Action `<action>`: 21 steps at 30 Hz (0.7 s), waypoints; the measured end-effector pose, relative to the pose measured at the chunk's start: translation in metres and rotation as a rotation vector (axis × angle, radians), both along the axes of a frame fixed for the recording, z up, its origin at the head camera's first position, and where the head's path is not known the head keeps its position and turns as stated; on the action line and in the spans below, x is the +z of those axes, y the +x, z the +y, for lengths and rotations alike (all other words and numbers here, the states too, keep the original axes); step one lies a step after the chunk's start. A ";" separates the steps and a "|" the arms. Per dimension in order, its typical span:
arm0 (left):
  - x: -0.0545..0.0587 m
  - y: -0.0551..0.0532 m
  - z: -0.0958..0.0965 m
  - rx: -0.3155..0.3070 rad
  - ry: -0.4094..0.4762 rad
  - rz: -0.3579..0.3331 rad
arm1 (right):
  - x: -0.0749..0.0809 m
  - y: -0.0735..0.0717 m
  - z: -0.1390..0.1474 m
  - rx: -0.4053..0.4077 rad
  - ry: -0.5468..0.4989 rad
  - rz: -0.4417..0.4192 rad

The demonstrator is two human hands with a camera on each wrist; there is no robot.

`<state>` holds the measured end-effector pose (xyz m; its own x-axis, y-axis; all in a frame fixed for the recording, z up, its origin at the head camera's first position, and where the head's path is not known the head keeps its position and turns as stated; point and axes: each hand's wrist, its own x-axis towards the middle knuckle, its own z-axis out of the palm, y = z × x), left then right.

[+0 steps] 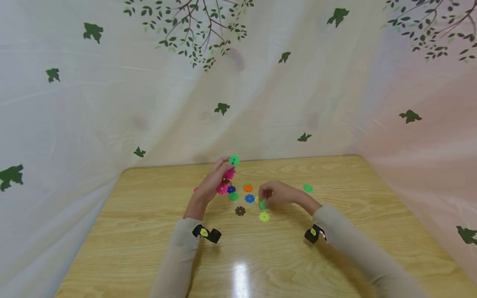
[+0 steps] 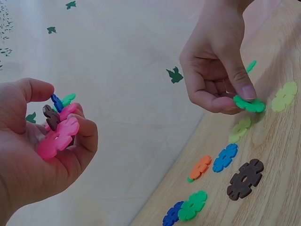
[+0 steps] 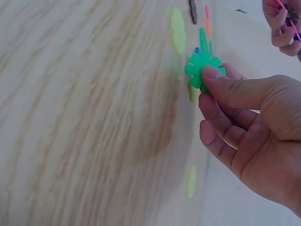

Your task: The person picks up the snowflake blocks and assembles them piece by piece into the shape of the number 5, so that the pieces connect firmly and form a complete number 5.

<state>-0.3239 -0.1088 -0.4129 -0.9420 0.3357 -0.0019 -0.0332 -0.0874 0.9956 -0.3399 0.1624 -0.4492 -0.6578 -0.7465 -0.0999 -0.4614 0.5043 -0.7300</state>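
Observation:
In the head view my left hand (image 1: pixel 213 182) is raised over the table's far side, holding a joined row of flower-shaped plastic discs. The left wrist view shows that row's large pink disc (image 2: pixel 57 140), brown disc (image 2: pixel 50 117), second pink disc (image 2: pixel 67 111), small blue disc (image 2: pixel 57 103) and green disc (image 2: pixel 68 99), with thumb and curled fingers around them. My right hand (image 1: pixel 280 193) pinches a single green notched disc (image 3: pixel 195 66) between thumb and fingers, close over the tabletop. A yellow disc (image 1: pixel 264 216) lies just below it.
Loose discs lie on the wooden table (image 1: pixel 130 231) between the hands: orange (image 1: pixel 248 188), blue (image 1: pixel 249 198), dark brown (image 1: pixel 237 211), green (image 1: pixel 233 196) and dark blue (image 2: pixel 172 215). Another green disc (image 1: pixel 307 188) lies right of them. A pale curtain (image 1: pixel 179 107) hangs behind.

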 end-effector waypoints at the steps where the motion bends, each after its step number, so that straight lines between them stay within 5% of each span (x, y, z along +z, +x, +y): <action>1: 0.000 0.000 0.000 0.002 0.000 -0.002 | 0.000 -0.001 0.000 -0.006 -0.003 0.009; 12: -0.003 -0.003 0.003 0.000 -0.035 0.005 | 0.006 -0.013 -0.002 -0.069 -0.095 0.097; 21: -0.002 -0.003 0.007 -0.004 -0.007 -0.007 | 0.023 -0.012 -0.008 -0.239 -0.239 0.149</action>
